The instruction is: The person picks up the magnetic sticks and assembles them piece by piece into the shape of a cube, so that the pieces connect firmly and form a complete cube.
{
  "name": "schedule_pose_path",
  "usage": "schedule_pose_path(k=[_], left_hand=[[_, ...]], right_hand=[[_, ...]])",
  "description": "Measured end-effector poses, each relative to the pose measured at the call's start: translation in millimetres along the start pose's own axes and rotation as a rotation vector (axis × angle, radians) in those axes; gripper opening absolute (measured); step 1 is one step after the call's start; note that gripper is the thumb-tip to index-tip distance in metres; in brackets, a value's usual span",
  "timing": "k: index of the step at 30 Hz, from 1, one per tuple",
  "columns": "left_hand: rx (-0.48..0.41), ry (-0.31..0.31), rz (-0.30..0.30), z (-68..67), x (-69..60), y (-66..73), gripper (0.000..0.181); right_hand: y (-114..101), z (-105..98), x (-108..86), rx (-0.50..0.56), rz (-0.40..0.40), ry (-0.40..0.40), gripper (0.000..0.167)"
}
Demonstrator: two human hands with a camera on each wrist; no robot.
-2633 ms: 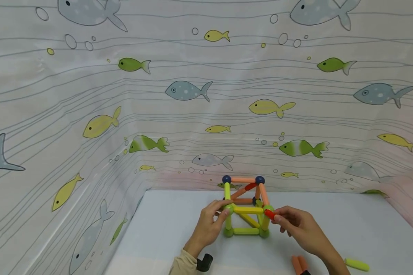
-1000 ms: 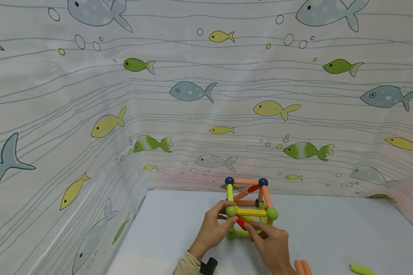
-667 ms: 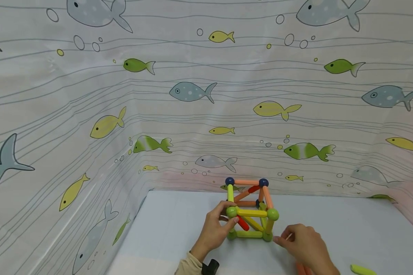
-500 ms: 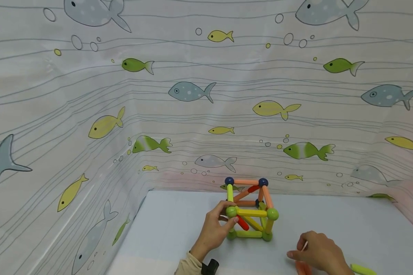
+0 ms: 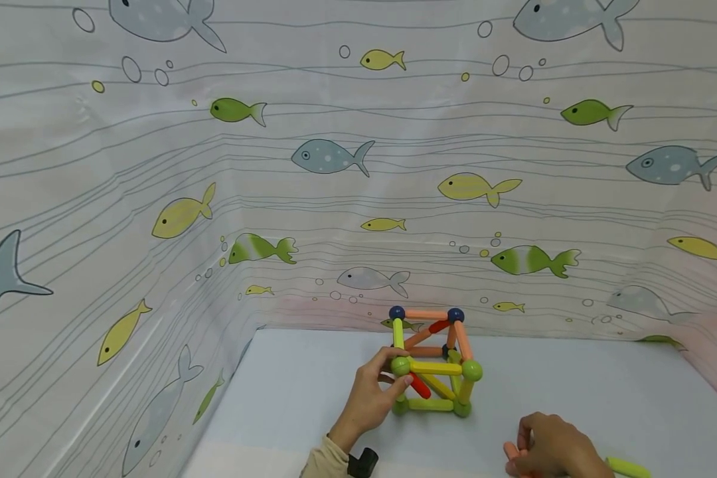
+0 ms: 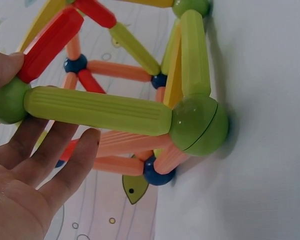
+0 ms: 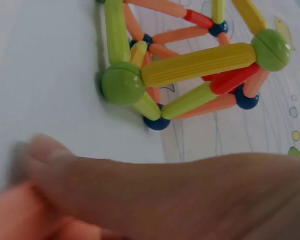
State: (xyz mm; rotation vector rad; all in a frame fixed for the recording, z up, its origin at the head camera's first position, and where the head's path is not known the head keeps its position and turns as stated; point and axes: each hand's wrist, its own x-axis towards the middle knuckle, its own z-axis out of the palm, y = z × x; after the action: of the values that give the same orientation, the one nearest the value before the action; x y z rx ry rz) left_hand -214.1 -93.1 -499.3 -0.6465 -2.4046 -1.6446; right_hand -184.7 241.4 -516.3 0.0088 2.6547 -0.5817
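A cube-like frame of magnetic rods and balls (image 5: 435, 368) stands on the white table. My left hand (image 5: 364, 398) pinches its near upper-left green ball (image 5: 400, 366) between thumb and fingers. A red rod (image 5: 419, 385) slants down from that ball inside the front face, its lower end free; the left wrist view shows this red rod (image 6: 50, 45) beside my thumb. Lower right, my right hand (image 5: 556, 445) curls over orange rods (image 5: 510, 451), thumb against them. In the right wrist view the orange rods (image 7: 25, 212) are blurred and partly hidden under the thumb (image 7: 90, 182).
Right of my right hand lies a loose yellow-green rod (image 5: 629, 467). A fish-patterned curtain (image 5: 358, 192) rises behind and beside the white table (image 5: 299, 378). A small black device (image 5: 363, 463) sits at my left wrist.
My right hand moved the red rod from the upper-right green ball to the upper-left one, let it go, then moved down right to the orange rods. The left hand kept its hold.
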Motion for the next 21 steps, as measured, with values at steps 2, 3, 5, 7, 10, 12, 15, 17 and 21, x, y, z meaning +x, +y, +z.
schedule_pose_path(k=[2, 3, 5, 7, 10, 12, 15, 17, 21], left_hand=[[0.001, -0.002, -0.003, -0.2, -0.1, 0.5, 0.038], [0.001, -0.002, -0.004, -0.3, -0.2, 0.7, 0.039], [0.001, -0.004, -0.005, -0.4, -0.3, 0.9, 0.039], [0.002, -0.002, -0.003, -0.4, -0.4, 0.5, 0.038], [0.008, 0.003, 0.007, -0.2, -0.2, -0.7, 0.037], [0.014, 0.006, 0.015, 0.0, 0.1, -1.4, 0.037], [0.018, 0.007, 0.021, 0.2, 0.4, -1.5, 0.038], [0.019, 0.006, 0.021, 0.2, 0.3, -1.3, 0.038], [0.017, 0.007, 0.020, 0.6, -0.3, -0.9, 0.039]], right_hand=[[-1.3, 1.2, 2.9, 0.003, -0.020, 0.025, 0.039], [-2.0, 1.8, 4.1, -0.002, -0.033, 0.037, 0.037], [-4.7, 2.9, 6.1, -0.003, -0.060, 0.068, 0.034], [-9.3, 3.7, 7.5, 0.012, -0.083, 0.082, 0.031], [-20.2, 3.9, 8.1, 0.067, -0.117, 0.104, 0.028], [-28.9, 3.5, 6.7, 0.106, -0.152, 0.132, 0.022], [-42.1, 2.4, 2.0, 0.128, -0.244, 0.193, 0.014], [-49.4, 3.2, -1.8, 0.120, -0.344, 0.234, 0.012], [-63.8, 12.9, -6.5, 0.106, -0.511, 0.339, 0.020]])
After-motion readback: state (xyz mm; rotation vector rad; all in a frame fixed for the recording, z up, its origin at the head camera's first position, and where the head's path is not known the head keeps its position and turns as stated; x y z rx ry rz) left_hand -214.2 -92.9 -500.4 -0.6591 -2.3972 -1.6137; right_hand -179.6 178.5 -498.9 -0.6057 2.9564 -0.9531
